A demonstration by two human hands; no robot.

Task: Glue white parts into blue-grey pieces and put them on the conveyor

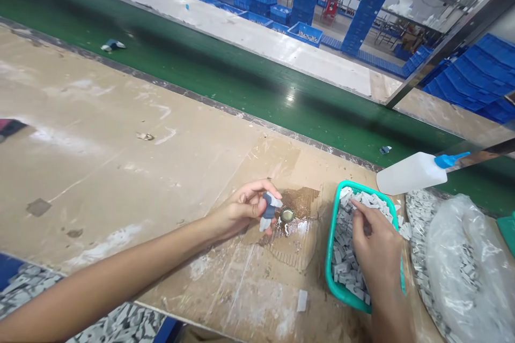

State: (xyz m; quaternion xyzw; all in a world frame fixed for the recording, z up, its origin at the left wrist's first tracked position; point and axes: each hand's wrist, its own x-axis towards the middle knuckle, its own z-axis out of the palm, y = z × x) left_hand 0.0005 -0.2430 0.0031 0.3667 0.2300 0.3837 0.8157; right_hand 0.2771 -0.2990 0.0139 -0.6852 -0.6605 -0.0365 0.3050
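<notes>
My left hand [245, 208] grips a small dark grey and white plastic part [269, 210] between thumb and fingers, just above the cardboard-covered table. Right beside it, a small round metal cap [287, 216] sits on a wet, glue-stained patch of cardboard [306, 201]. My right hand [376, 238] reaches into a teal plastic basket [330, 257] full of small light grey plastic pieces [348, 249]. Its thumb and index finger come together over the pieces; what lies between them, if anything, is hidden.
A white squeeze bottle with a blue nozzle [414, 173] lies tilted behind the basket. To the right is a clear plastic bag [454, 257] near more grey pieces. Beyond the table runs a green conveyor belt [241, 94] carrying a few parts. A blue crate [167, 327] of pieces stands below left.
</notes>
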